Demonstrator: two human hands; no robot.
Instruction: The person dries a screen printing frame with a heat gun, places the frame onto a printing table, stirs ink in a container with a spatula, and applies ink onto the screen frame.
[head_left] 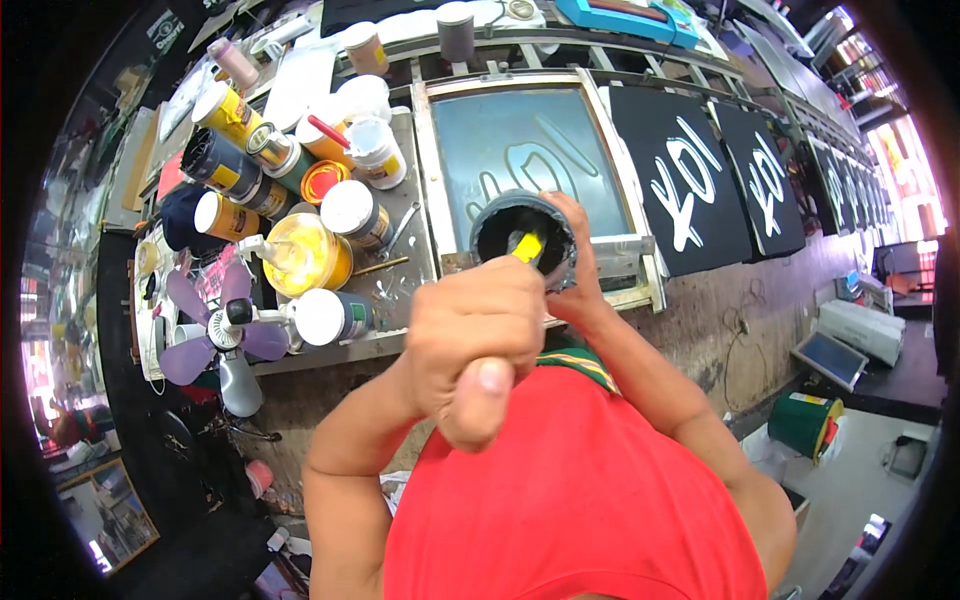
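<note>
My right hand is wrapped round the side of a dark tub, which tilts with its open mouth facing up. The inside and rim are coated in black, like ink. My left hand is closed in a fist above the tub's near rim. A yellow stirring tool reaches into the tub from under this fist; its grip is hidden by my fingers. Just behind the tub lies a screen printing frame with blue-green mesh and a lettered stencil, partly covered by the tub.
Left of the frame, a bench holds many ink tubs, among them an open yellow tub and a white-lidded tub. A purple-bladed fan stands at its front edge. Black fabric panels with white lettering line up to the right.
</note>
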